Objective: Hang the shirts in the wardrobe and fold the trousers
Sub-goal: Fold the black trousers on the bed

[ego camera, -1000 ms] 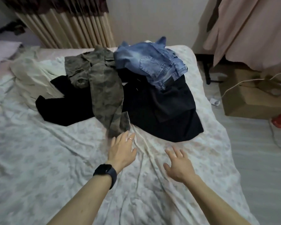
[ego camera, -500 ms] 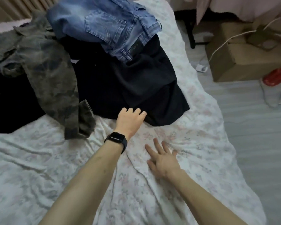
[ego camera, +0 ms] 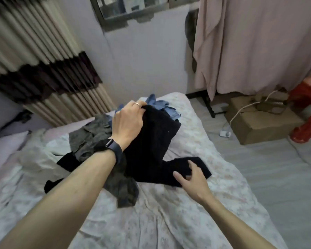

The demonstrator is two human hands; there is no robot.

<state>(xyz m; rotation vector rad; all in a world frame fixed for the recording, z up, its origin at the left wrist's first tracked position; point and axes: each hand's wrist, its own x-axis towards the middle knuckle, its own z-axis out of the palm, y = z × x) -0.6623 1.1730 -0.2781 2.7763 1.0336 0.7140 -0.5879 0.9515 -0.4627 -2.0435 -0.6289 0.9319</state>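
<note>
Bed (ego camera: 169,221) | left hand (ego camera: 127,123) fingers (ego camera: 139,106) clench black trousers (ego camera: 151,141), lifted | right hand (ego camera: 192,175) fingers (ego camera: 191,163) rest loosely on leg end

On the bed (ego camera: 196,141) with its wrinkled pale floral cloth sheet (ego camera: 151,221) lie matt black cloth trousers (ego camera: 151,141), faded blue denim jeans (ego camera: 167,107) and a mottled grey-green cloth garment (ego camera: 90,137), while beside the bed stand a dull brown cardboard box (ego camera: 258,126) and a glossy red plastic stool (ego camera: 307,112).

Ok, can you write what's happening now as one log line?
left hand: holds black garment up | right hand: touches its lower end | jeans: behind, on bed
</note>
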